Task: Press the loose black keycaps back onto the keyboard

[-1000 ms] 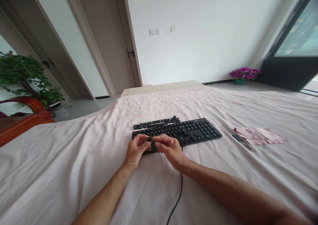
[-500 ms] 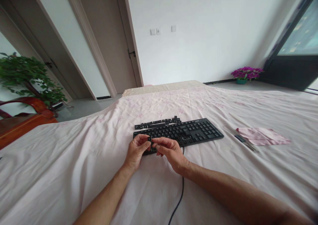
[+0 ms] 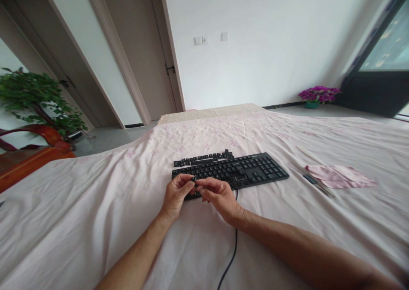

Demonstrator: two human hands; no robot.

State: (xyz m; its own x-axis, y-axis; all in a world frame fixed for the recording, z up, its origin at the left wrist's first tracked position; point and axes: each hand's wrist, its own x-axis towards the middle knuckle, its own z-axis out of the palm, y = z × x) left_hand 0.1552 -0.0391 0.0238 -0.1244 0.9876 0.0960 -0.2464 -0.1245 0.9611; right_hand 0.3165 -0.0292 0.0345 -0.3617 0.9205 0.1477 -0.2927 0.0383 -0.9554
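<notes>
A black keyboard [image 3: 258, 170] lies on the pink floral cloth. Over its front left part, my left hand [image 3: 177, 192] pinches a small black keycap [image 3: 193, 178] between thumb and forefinger. My right hand [image 3: 219, 196] is closed in a pinch beside it, its fingertips close to those of the left. Whatever it holds is too small to make out. Behind the keyboard stands a row of loose keycaps [image 3: 185, 162], with a long bar-shaped key [image 3: 202, 162] among them. Both hands hide the keyboard's front left corner.
To the right lie a folded pink cloth [image 3: 343, 177], a small dark block [image 3: 309, 179] and a thin pointed tool [image 3: 325, 190]. A black cable [image 3: 234, 247] runs from the keyboard towards me. A wooden chair [image 3: 41, 149] stands at the left.
The keycap in my left fingers has turned slightly, and my right fingertips have shifted a little. Keyboard and loose keycaps lie as before; the view has moved slightly.
</notes>
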